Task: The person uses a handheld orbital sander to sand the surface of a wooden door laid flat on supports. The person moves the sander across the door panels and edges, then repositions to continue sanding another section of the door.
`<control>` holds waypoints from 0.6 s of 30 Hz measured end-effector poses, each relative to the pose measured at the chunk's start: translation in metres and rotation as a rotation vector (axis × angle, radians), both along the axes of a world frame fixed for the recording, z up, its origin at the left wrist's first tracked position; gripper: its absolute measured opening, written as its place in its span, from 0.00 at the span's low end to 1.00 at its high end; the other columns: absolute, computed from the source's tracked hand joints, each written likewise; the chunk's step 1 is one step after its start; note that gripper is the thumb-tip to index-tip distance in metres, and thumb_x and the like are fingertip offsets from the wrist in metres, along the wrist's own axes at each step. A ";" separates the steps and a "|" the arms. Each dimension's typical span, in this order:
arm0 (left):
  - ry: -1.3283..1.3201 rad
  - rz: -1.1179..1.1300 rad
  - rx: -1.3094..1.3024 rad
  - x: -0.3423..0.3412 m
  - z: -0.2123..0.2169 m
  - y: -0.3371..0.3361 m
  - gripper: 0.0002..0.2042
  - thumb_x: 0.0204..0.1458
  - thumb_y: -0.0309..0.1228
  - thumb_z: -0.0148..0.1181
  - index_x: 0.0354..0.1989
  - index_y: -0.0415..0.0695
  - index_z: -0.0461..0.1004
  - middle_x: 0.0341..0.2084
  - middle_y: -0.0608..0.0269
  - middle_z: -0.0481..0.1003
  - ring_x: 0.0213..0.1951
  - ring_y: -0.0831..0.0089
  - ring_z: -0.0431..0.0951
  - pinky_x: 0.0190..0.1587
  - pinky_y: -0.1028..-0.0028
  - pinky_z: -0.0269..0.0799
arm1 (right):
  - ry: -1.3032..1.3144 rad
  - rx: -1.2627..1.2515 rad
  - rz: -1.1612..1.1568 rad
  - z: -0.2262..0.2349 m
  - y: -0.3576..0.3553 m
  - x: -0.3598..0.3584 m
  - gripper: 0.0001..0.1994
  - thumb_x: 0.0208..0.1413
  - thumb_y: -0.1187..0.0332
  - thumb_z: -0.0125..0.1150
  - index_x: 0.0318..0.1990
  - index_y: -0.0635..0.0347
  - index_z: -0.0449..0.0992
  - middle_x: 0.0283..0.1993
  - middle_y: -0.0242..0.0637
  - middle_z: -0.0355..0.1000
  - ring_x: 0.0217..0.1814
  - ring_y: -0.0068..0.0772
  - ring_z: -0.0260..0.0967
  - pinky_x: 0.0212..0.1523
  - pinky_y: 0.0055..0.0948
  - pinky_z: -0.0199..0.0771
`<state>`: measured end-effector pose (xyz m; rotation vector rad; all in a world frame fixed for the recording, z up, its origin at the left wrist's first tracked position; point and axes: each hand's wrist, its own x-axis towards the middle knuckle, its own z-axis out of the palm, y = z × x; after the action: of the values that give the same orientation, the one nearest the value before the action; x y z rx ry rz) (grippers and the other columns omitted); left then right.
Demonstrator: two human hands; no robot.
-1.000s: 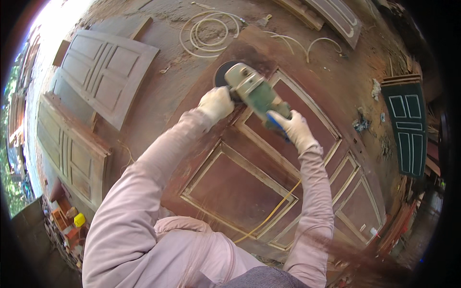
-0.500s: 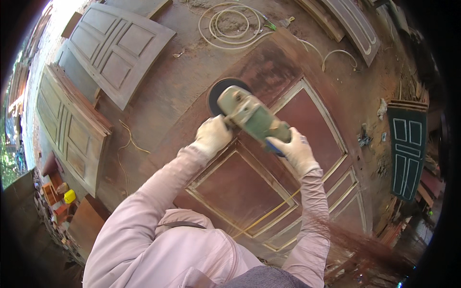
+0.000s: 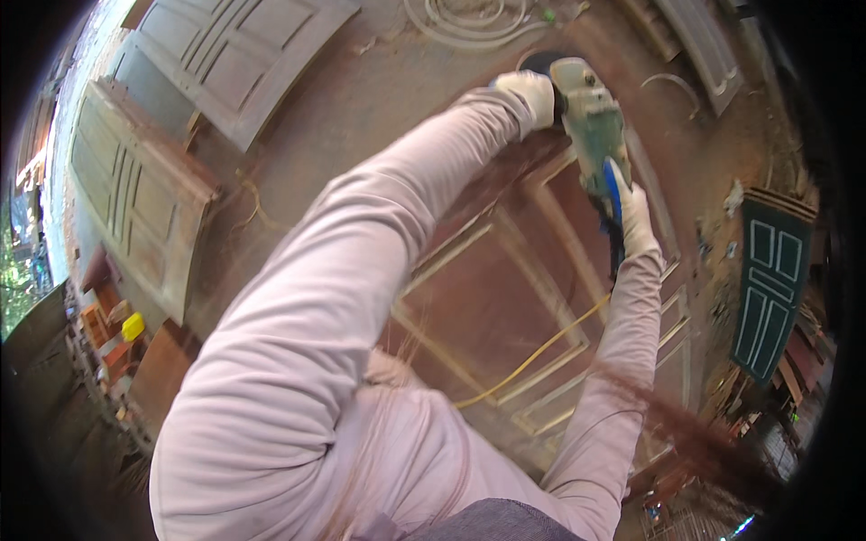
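With both gloved hands I hold a green and beige angle grinder (image 3: 597,131) over a reddish-brown panelled door (image 3: 492,293) lying flat below me. My left hand (image 3: 530,95) is closed by the tool's head, at its side handle, which the fingers mostly hide. Around the rear body, beside a blue part, my right hand (image 3: 635,221) is wrapped. The dark round disc (image 3: 538,61) is at the door's far end, partly covered by my left hand; whether it touches the wood I cannot tell. A yellow cord (image 3: 523,368) crosses the door near my right forearm.
Grey panelled doors (image 3: 239,68) and a stack of doors (image 3: 135,203) lie at the left. A pale coiled hose (image 3: 474,36) is at the far side. To the right a dark green door (image 3: 769,279) leans by scrap wood. A yellow container (image 3: 133,326) sits lower left.
Both hands have carried the grinder away from me and to the right, toward the door's far end. The tool has turned more upright in view. My left arm reaches further out.
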<state>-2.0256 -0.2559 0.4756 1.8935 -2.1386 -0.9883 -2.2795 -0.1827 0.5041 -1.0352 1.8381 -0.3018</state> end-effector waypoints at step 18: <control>-0.155 0.521 0.237 0.117 0.003 0.409 0.12 0.54 0.40 0.56 0.35 0.45 0.81 0.32 0.45 0.81 0.40 0.47 0.81 0.44 0.53 0.77 | 0.236 0.033 0.554 0.035 0.293 0.124 0.42 0.38 0.32 0.70 0.47 0.64 0.73 0.41 0.54 0.79 0.45 0.52 0.79 0.46 0.43 0.77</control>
<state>-1.9090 0.1534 0.4782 2.5265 -1.4995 -1.0322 -2.1550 0.1102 0.5393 -1.5538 1.6654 0.1895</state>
